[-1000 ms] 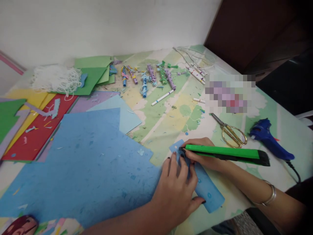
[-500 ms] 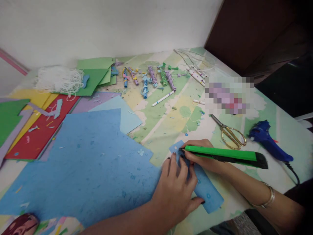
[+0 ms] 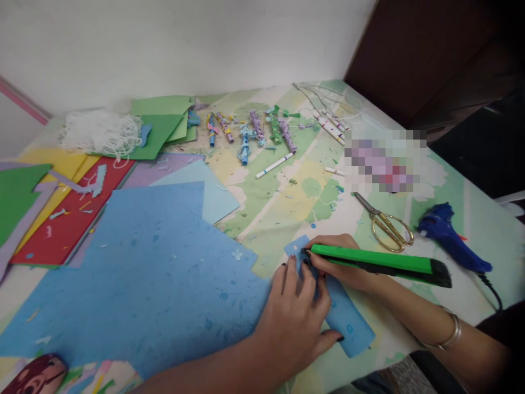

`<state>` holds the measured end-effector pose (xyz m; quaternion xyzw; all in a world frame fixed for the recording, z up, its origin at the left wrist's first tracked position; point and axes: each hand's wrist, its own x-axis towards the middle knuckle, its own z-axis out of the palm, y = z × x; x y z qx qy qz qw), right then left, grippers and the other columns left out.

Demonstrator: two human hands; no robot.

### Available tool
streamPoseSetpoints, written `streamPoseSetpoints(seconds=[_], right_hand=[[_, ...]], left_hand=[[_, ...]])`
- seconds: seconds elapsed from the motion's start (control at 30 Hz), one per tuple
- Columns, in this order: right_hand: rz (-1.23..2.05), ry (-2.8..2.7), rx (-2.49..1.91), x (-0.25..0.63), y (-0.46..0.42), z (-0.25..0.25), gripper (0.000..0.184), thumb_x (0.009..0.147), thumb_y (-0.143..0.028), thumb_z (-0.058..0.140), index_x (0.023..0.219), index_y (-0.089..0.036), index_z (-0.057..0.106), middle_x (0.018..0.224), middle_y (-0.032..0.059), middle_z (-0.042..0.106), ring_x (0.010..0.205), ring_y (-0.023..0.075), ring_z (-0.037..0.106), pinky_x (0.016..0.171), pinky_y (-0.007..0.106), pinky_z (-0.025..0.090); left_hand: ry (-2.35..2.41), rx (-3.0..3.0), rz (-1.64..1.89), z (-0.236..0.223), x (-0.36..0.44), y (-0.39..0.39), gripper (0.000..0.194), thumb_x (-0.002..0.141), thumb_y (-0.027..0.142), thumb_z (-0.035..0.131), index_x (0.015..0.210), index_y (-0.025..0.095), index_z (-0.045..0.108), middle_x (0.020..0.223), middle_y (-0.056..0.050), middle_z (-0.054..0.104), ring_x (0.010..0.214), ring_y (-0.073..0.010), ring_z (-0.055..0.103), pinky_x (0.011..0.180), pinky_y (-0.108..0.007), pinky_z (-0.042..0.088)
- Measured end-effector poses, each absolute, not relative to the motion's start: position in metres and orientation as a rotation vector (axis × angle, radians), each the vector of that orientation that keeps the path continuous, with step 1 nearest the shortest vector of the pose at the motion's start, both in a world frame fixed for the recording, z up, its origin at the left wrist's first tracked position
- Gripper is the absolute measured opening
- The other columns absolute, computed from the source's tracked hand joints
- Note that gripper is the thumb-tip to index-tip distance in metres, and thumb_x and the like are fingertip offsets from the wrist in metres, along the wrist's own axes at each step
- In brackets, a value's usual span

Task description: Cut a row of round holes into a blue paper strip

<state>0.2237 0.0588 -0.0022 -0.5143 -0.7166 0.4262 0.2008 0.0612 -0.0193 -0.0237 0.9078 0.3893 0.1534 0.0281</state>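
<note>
My right hand (image 3: 338,257) grips a green utility knife (image 3: 373,260), its tip end down at the upper part of a narrow blue foam strip (image 3: 353,323). The blade itself is hidden by my fingers. Spread over the same strip, my left hand (image 3: 297,306) presses it with its fingertips beside the knife. Small circles mark the strip, and a hole shows near its top end. To the left, a large blue sheet (image 3: 164,273) reaches under my left forearm.
Gold-handled scissors (image 3: 383,221) and a blue glue gun (image 3: 451,235) lie on the right. Behind are decorated foam tubes (image 3: 245,143), markers (image 3: 274,165) and white string (image 3: 100,131). Coloured sheets, including a red one (image 3: 69,219), are stacked left; a dark red object (image 3: 36,375) sits front left.
The rear end of the utility knife has dipped slightly. Both hands stay in nearly the same place on the strip.
</note>
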Motion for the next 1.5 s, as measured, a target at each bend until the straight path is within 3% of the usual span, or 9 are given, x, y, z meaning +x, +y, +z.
streamPoseSetpoints(seconds=[0.07,0.17,0.3,0.5,0.67,0.83,1.23,1.33,1.5], right_hand=[[1.169,-2.007,-1.455,0.222,0.058,-0.002,0.017,0.077,-0.021,0.049,0.076,-0.014,0.065,0.05,-0.0012,0.057,0.047,0.0094,0.05,0.046,0.019,0.042],[1.11,-2.019,-1.494,0.223,0.058,-0.004,0.017,0.075,-0.019,0.049,0.074,-0.015,0.065,0.046,-0.0027,0.054,0.043,0.0082,0.047,0.043,0.019,0.039],[1.142,-1.986,-1.481,0.225,0.057,-0.008,0.015,0.075,-0.018,0.051,0.075,-0.014,0.066,0.047,-0.0026,0.055,0.04,0.0078,0.048,0.041,0.018,0.039],[1.288,-1.872,-1.452,0.226,0.056,-0.01,0.014,0.076,-0.017,0.051,0.073,-0.015,0.065,0.048,-0.002,0.056,0.042,0.009,0.052,0.041,0.018,0.042],[1.165,-1.967,-1.474,0.222,0.056,-0.004,0.014,0.073,-0.014,0.052,0.071,-0.015,0.066,0.044,-0.0027,0.055,0.038,0.0083,0.049,0.039,0.018,0.038],[1.058,-2.031,-1.441,0.221,0.055,-0.008,0.014,0.074,-0.015,0.054,0.074,-0.015,0.067,0.047,-0.0023,0.057,0.042,0.0092,0.051,0.043,0.019,0.039],[1.063,-2.129,-1.336,0.227,0.054,-0.012,0.016,0.076,-0.017,0.053,0.085,-0.015,0.066,0.054,-0.0005,0.06,0.047,0.0114,0.056,0.05,0.022,0.044],[1.142,-2.057,-1.407,0.226,0.055,-0.011,0.013,0.074,-0.016,0.054,0.079,-0.014,0.066,0.05,-0.0012,0.058,0.044,0.011,0.055,0.047,0.021,0.044],[1.251,-1.971,-1.435,0.227,0.058,-0.014,0.014,0.078,-0.02,0.051,0.078,-0.014,0.063,0.05,-0.0013,0.058,0.044,0.0108,0.055,0.043,0.02,0.044]], left_hand=[[1.155,2.774,0.565,-0.022,0.057,-0.013,0.057,0.08,0.055,0.051,0.113,0.009,0.055,0.118,-0.021,0.053,0.117,-0.0415,0.044,0.092,-0.054,0.04],[1.176,2.576,0.728,-0.018,0.047,0.007,0.023,0.088,0.024,0.043,0.094,0.011,0.06,0.096,-0.014,0.06,0.098,-0.0277,0.055,0.087,-0.044,0.044],[1.341,2.231,0.791,-0.014,0.036,0.038,0.023,0.086,0.012,0.041,0.106,0.012,0.054,0.101,-0.012,0.058,0.098,-0.0231,0.05,0.087,-0.04,0.043],[1.29,2.139,0.673,-0.012,0.036,0.057,0.026,0.08,0.008,0.05,0.102,0.021,0.054,0.085,0.0,0.062,0.09,-0.0185,0.052,0.081,-0.034,0.045],[1.346,2.169,0.63,-0.015,0.039,0.055,0.018,0.083,0.011,0.043,0.096,0.017,0.054,0.097,-0.007,0.056,0.094,-0.0203,0.049,0.084,-0.038,0.043],[1.376,2.201,0.523,-0.01,0.042,0.053,0.023,0.082,0.006,0.037,0.093,0.015,0.055,0.092,-0.008,0.057,0.091,-0.0216,0.048,0.083,-0.039,0.042],[1.396,2.104,0.281,0.01,0.052,0.082,0.018,0.076,0.006,0.045,0.083,0.015,0.059,0.081,-0.004,0.061,0.079,-0.0164,0.055,0.07,-0.027,0.043],[1.362,2.098,0.249,0.012,0.056,0.089,0.017,0.077,0.009,0.048,0.087,0.015,0.06,0.075,-0.002,0.063,0.071,-0.0148,0.056,0.064,-0.025,0.042],[1.354,2.12,0.197,0.008,0.059,0.096,0.006,0.072,0.016,0.059,0.073,0.017,0.065,0.07,-0.002,0.065,0.067,-0.0155,0.057,0.061,-0.025,0.039]])
